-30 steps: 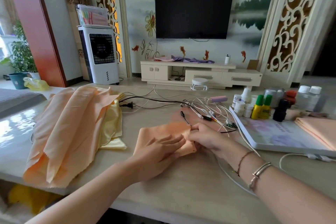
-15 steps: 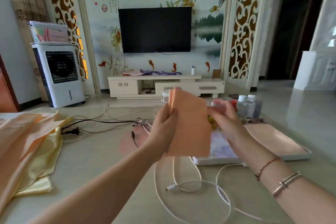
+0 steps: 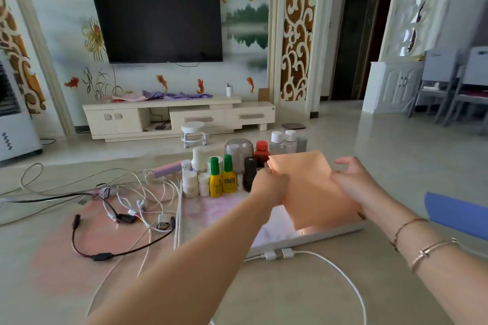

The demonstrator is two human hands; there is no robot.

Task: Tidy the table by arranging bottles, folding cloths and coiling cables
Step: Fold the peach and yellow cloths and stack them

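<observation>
Item: folded peach cloth (image 3: 311,190), held in the air over the right half of the white tray (image 3: 311,239) on the counter (image 3: 264,285). Left hand (image 3: 269,188) grip closed on the cloth's left edge; right hand (image 3: 351,182) grip pinching its right edge (upper fingers spread loose). Bottles (image 3: 224,174) clustered at the tray's far left corner. Tangled cables (image 3: 137,206) left of the tray. One white cable (image 3: 340,274) near the tray's front edge.

The folded cloth (image 3: 311,190) I'm holding hides my left fingertips behind its edge, and most of my right palm. Behind it, the tray's (image 3: 303,243) right half is covered. The bottle (image 3: 229,175) labels beyond my fingers are perhaps too blurred to read.
</observation>
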